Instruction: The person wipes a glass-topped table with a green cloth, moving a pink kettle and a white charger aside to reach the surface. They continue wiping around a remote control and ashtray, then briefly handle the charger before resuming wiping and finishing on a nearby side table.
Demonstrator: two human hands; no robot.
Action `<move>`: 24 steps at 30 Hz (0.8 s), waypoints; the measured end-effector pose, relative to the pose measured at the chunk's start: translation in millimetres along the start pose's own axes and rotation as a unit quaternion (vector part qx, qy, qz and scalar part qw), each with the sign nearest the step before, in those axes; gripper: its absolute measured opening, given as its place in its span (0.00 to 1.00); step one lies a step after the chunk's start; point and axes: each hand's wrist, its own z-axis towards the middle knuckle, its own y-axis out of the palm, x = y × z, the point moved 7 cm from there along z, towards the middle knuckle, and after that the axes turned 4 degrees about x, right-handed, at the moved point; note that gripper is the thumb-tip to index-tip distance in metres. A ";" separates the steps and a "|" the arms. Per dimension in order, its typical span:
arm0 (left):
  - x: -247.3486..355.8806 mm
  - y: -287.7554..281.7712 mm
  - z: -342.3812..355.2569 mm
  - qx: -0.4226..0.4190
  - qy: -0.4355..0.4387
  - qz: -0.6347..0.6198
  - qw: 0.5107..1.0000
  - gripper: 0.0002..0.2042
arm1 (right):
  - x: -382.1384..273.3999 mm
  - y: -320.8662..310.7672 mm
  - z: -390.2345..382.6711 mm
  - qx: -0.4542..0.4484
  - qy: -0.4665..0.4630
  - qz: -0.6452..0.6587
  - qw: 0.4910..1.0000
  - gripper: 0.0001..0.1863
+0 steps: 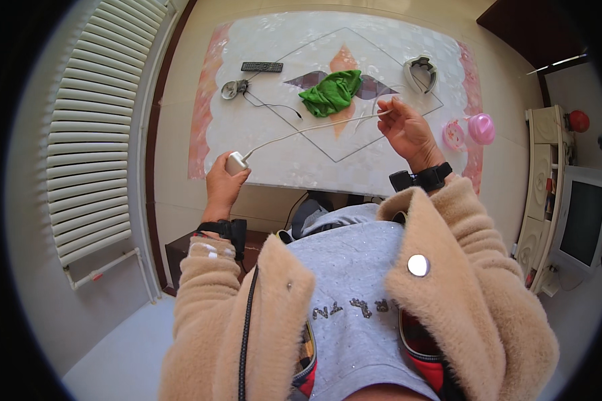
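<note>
My left hand [226, 182] is closed around a white charger block [235, 162] just above the table's near left edge. From the block a white cable [294, 134] runs up to the right in a slack line. My right hand [406, 128] pinches the cable between thumb and fingers, over the right half of the table. A thin loop of white cord hangs beside those fingertips. Beyond the cable lies a crumpled green cloth [331, 93] at the table's middle.
On the patterned table cover [267, 164] lie a black remote control [261, 67], a small grey device [233, 89] with a dark cord, and a white-and-grey curved headband-like device [420, 74]. Pink round containers [479, 129] stand at the right edge. A white radiator [93, 134] lines the left wall.
</note>
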 end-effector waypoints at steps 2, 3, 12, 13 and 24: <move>-25.9 -3.0 1.8 0.007 -0.014 0.038 0.999 0.28 | 8.3 -8.3 7.4 0.015 0.012 0.003 1.000 0.07; -40.3 -4.6 2.0 0.010 -0.031 0.046 0.998 0.28 | 11.1 -14.3 11.0 0.037 0.018 -0.007 0.999 0.07; -76.8 66.1 6.1 -0.126 -0.147 -0.096 0.976 0.25 | 35.0 -30.7 10.2 0.073 0.024 -0.272 0.959 0.11; -62.6 87.7 8.5 -0.170 -0.165 -0.137 0.962 0.25 | 39.8 -31.3 9.2 0.082 0.030 -0.324 0.942 0.11; 161.1 229.1 -11.5 -0.398 0.074 -0.190 0.894 0.19 | 71.7 -21.9 -25.1 0.023 -0.004 -0.400 0.916 0.17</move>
